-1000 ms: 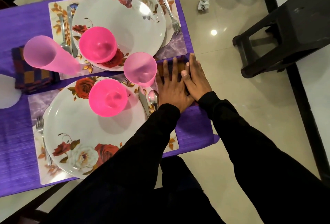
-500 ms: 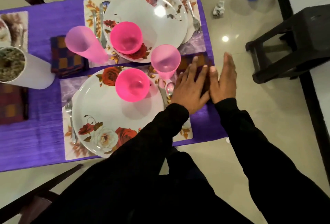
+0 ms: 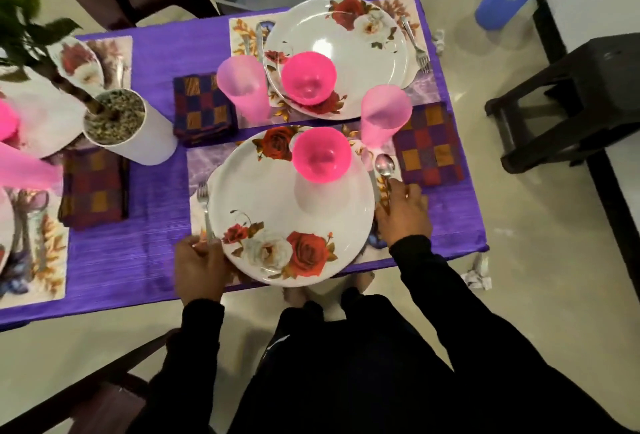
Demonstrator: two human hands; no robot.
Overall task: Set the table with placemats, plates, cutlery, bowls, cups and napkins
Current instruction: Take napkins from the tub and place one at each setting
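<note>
Purple cloth covers table [image 3: 145,253]. Head view: my left hand [image 3: 199,265] grips near plate [image 3: 277,212] rim at 8 o'clock, beside fork [image 3: 205,212]. My right hand [image 3: 403,215] at plate's 3 o'clock, fingers curled at spoon [image 3: 383,170] handle; hold unclear. Pink bowl [image 3: 322,155] on plate at 1 o'clock. Checked napkin [image 3: 429,149] just beyond right hand.

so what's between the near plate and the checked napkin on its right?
Head view: a knife and a spoon lie there on the placemat, between near plate and checked napkin; the right hand rests on their handles.
</note>
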